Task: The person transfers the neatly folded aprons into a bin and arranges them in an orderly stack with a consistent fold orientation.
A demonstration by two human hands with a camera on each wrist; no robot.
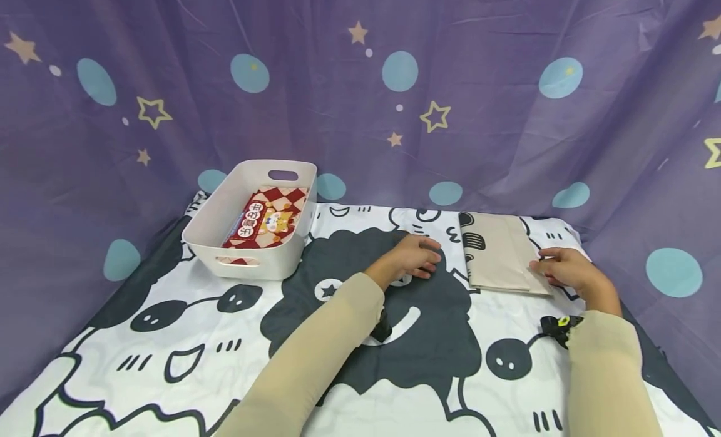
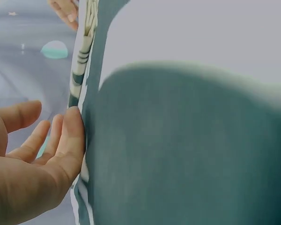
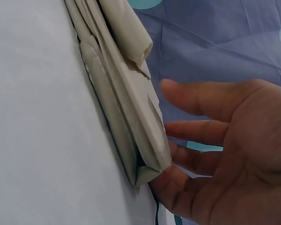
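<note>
A beige folded cloth (image 1: 498, 255) with black prints along its left side lies flat at the back right of the bed-like surface. At its right edge is my right hand (image 1: 570, 273), fingers loosely bent, fingertips right at the folds. In the right wrist view the cloth's stacked layers (image 3: 126, 103) show, with the thumb apart from them and the lower fingers at the bottom corner. To the left of the cloth, my left hand (image 1: 412, 257) hovers low over the dark sheep print, its fingers relaxed and nothing between them.
A white plastic basket (image 1: 281, 271) with handle holes stands at the back left. Inside it lies a red checkered packet (image 1: 270, 219) with a cartoon animal. A purple curtain (image 1: 338, 99) hangs behind. The printed sheet (image 1: 225, 355) covers the surface.
</note>
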